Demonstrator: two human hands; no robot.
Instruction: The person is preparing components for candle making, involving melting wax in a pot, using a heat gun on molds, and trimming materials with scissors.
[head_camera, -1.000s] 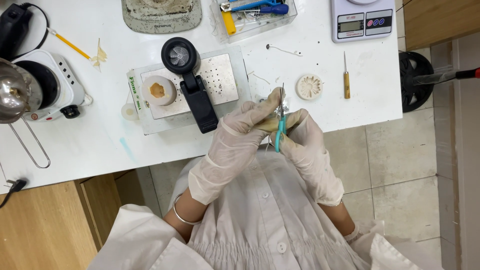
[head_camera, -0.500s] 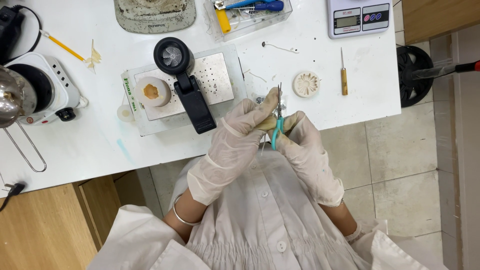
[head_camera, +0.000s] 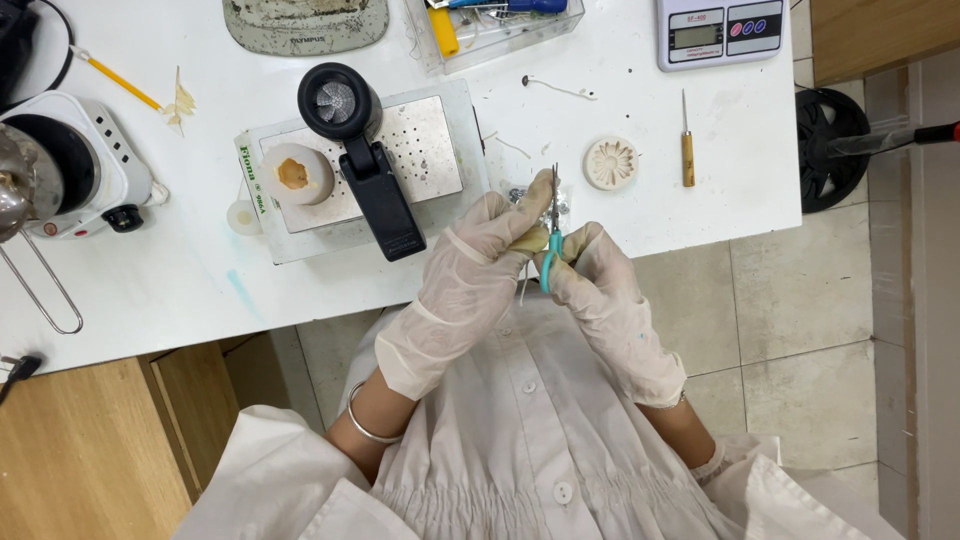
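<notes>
Both my hands wear thin white gloves and meet at the front edge of the white table (head_camera: 200, 290). My right hand (head_camera: 610, 300) grips small scissors with teal handles (head_camera: 551, 245), blades pointing away from me. My left hand (head_camera: 480, 270) pinches a small pale piece (head_camera: 530, 240) right against the scissors. A thin wire or thread hangs down from that piece. What the blades touch is hidden by my fingers.
On the table stand a perforated metal plate (head_camera: 420, 150) with a black magnifier arm (head_camera: 365, 175), a round pale mould (head_camera: 297, 173), a flower-shaped disc (head_camera: 611, 163), a wooden-handled pick (head_camera: 687, 150), a digital scale (head_camera: 720, 30), a small hotplate (head_camera: 70, 165) and a clear tool tray (head_camera: 500, 25).
The view has shifted slightly, so the table sits higher in the picture. My hands keep the same hold on the scissors and the small piece.
</notes>
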